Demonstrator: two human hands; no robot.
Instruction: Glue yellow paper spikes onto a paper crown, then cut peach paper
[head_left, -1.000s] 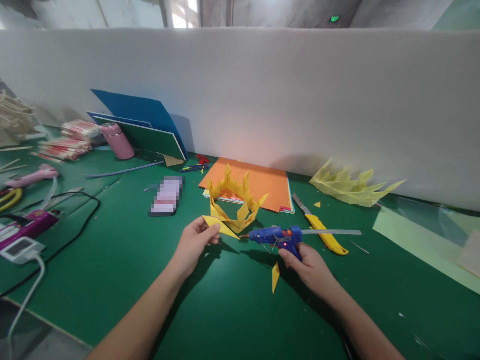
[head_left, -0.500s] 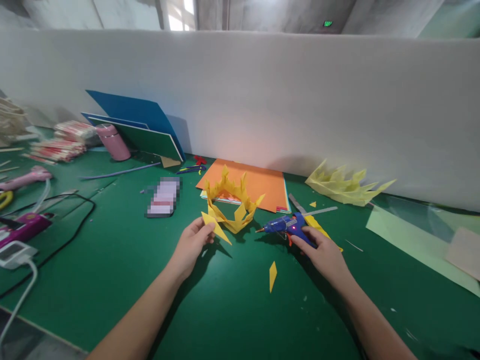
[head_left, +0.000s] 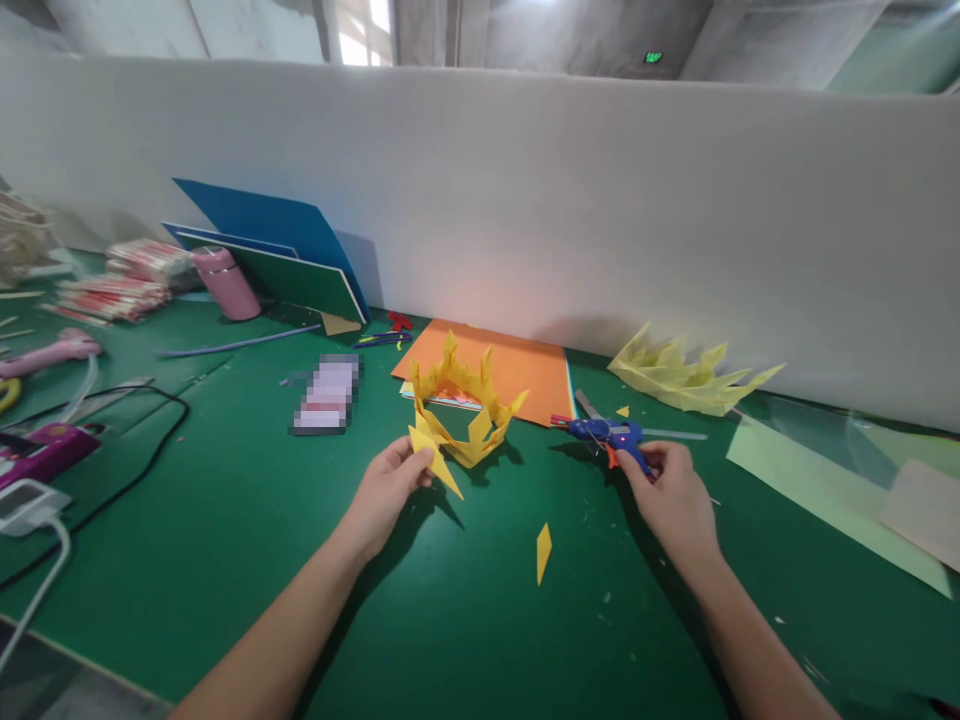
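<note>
My left hand (head_left: 394, 490) pinches a yellow paper diamond (head_left: 441, 470) between thumb and fingers, in front of a yellow paper crown (head_left: 478, 445). The crown stands upright on the green table, its rim set with pointed pieces. My right hand (head_left: 679, 495) is closed on the handle end of a blue hot glue gun (head_left: 611, 432), low over the tabletop. The gun's nozzle points left, and a clear glue stick sticks out of its back. Between my forearms lies a second, smaller yellow paper diamond (head_left: 544, 553).
Behind the crown lies orange paper (head_left: 517, 370) on a stack of sheets. A pale yellow paper crown (head_left: 690, 375) and light green paper (head_left: 817, 500) are on the right. A phone (head_left: 327, 395), pink bottle (head_left: 226, 285) and purple power strip (head_left: 49, 455) with cables stand left. A white partition (head_left: 480, 200) rises behind.
My right hand has moved the glue gun right and slightly away from the crown. The yellow piece that lay beneath the gun no longer shows. My left hand has barely shifted.
</note>
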